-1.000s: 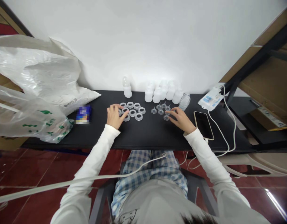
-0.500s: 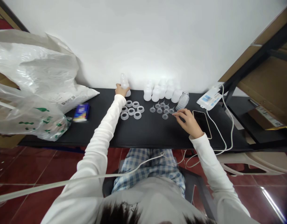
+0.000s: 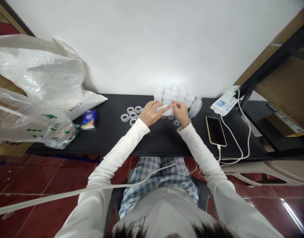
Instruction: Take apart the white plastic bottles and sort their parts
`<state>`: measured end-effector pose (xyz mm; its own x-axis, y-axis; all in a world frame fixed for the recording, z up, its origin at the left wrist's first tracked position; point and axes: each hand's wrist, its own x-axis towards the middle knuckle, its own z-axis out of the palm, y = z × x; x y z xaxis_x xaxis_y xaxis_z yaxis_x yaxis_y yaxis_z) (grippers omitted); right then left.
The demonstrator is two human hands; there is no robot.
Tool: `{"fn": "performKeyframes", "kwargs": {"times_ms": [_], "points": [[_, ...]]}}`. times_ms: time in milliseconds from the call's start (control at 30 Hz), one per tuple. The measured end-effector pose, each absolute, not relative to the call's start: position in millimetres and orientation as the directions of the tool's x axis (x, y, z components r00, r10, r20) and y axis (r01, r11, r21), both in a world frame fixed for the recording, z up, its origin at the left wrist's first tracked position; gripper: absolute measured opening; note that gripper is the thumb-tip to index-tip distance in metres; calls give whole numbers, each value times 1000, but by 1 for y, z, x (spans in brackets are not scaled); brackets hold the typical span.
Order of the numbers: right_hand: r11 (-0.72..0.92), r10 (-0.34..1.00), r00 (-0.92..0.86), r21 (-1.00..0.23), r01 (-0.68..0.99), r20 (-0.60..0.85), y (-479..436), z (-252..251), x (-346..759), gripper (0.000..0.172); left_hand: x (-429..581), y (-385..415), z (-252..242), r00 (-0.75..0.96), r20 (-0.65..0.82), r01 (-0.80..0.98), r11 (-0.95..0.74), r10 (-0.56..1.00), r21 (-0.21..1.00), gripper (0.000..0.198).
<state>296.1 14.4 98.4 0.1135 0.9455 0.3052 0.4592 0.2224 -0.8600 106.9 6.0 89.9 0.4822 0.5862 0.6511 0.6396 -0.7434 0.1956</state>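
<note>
A white plastic bottle (image 3: 166, 109) lies on its side between my two hands above the middle of the table. My left hand (image 3: 150, 114) is wrapped round it from the left. At its right end, my right hand (image 3: 182, 114) has its fingers pinched; what they hold is too small to make out. Several clear collar rings (image 3: 131, 113) lie to the left, partly covered by my left hand. Small clear nipple-like pieces (image 3: 176, 122) lie under and beside my hands. Several white bottles (image 3: 182, 94) stand behind, and stacked clear dome caps (image 3: 195, 106) lie to their right.
On the right lie a phone (image 3: 215, 131) with a cable plugged in and a white-and-blue packet (image 3: 224, 103). A blue box (image 3: 89, 119) and large plastic bags (image 3: 57, 71) are at the left. A pale cord (image 3: 92, 189) crosses above my lap. The wall rises behind the table.
My left hand has come from the back left to the middle, bringing a bottle. My right hand has moved left from the small clear pieces to the bottle's end.
</note>
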Motion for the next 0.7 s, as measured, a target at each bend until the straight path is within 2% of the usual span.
{"fn": "performKeyframes", "kwargs": {"times_ms": [100,167,233,300,367,433,500,533,633,700], "points": [[240,897,215,-835,495,386,7,101,299,74,112,4,90,491,706,583,-794,511,169,56],[281,864,223,-799,532,452,0,102,301,76,114,0,95,455,720,553,-800,524,233,57],[330,826,195,-734,593,529,-3,103,302,75,117,-4,102,385,703,514,-771,599,375,51],[393,770,141,-637,663,623,-3,101,306,74,121,-7,111,281,628,448,-678,726,583,46],[479,688,34,-489,729,725,2,96,311,74,123,-7,119,234,416,330,-475,879,816,45],[582,575,-123,-298,757,809,8,88,319,79,121,-3,127,337,54,227,-137,940,964,51],[682,450,-305,-102,724,839,11,79,327,83,114,3,134,490,-280,229,189,825,955,58],[724,398,-389,-24,689,831,11,74,331,82,110,5,137,538,-389,259,293,748,920,60],[814,313,-548,78,575,775,7,68,334,66,96,8,141,553,-523,348,390,649,852,64],[831,324,-538,37,555,778,3,72,331,57,92,5,141,518,-473,358,321,713,877,65]]}}
